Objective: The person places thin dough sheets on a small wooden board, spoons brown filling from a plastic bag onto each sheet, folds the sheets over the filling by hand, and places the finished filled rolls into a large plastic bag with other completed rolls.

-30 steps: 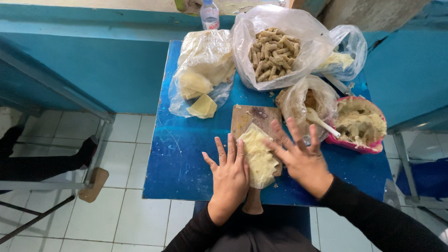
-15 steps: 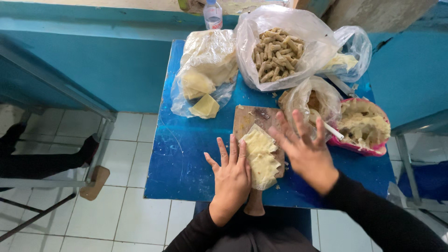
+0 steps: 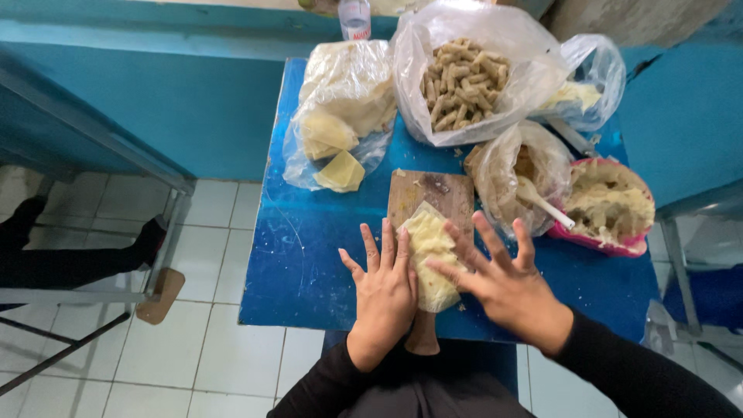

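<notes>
Dough wrapper [image 3: 430, 255], a pale yellow sheet, lay on the wooden board [image 3: 433, 193] at the near middle of the blue table [image 3: 309, 255], overhanging the board's near end.

In the head view, the left hand [image 3: 385, 298] lay flat with fingers spread, its fingertips beside the sheet's left edge. The right hand [image 3: 503, 282] was open wide too, fingers splayed and resting at the sheet's right edge; neither hand gripped anything.

Risks, as I judged them: the thin sheet could tear or crease if the spread fingers dragged outward, and the board, close to the table's near edge, could tip or slide toward the lap under uneven pressure. The spoon [image 3: 542, 203] leaning from the clear bag [image 3: 511, 174] stood just beside the right fingers and could be knocked.

Counted: one board, one sheet on it, two hands, four plastic bags, one pink bowl [image 3: 600, 241] of filling on the right, one spoon, and one bottle [image 3: 354, 17] at the far edge.
</notes>
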A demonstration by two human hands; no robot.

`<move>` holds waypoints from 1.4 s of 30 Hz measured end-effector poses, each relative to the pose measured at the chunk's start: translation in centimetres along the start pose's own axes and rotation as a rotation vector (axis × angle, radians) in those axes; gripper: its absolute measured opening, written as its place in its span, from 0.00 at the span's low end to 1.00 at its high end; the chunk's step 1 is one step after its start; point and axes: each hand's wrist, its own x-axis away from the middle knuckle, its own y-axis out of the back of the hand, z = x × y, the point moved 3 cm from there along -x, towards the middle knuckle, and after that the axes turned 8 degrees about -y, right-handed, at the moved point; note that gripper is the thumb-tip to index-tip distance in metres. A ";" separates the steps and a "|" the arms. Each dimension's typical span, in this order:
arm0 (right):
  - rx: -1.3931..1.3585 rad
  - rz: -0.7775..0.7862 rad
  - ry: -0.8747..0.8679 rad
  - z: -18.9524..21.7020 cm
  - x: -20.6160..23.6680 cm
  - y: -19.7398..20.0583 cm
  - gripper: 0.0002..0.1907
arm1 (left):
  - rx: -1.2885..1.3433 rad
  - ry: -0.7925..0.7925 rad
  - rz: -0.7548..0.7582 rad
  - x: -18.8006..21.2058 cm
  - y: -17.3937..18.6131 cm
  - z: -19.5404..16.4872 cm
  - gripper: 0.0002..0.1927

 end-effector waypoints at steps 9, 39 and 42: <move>0.184 -0.015 -0.018 1.1 0.8 -0.9 0.34 | 0.010 0.002 0.003 0.1 0.1 -0.1 0.30; -0.013 0.028 -0.279 -5.0 0.8 1.4 0.28 | -0.013 -0.011 -0.009 -0.1 0.0 -0.1 0.30; -0.073 -0.142 -0.465 -7.4 1.3 3.9 0.16 | -0.017 -0.003 -0.006 0.0 -0.3 0.0 0.30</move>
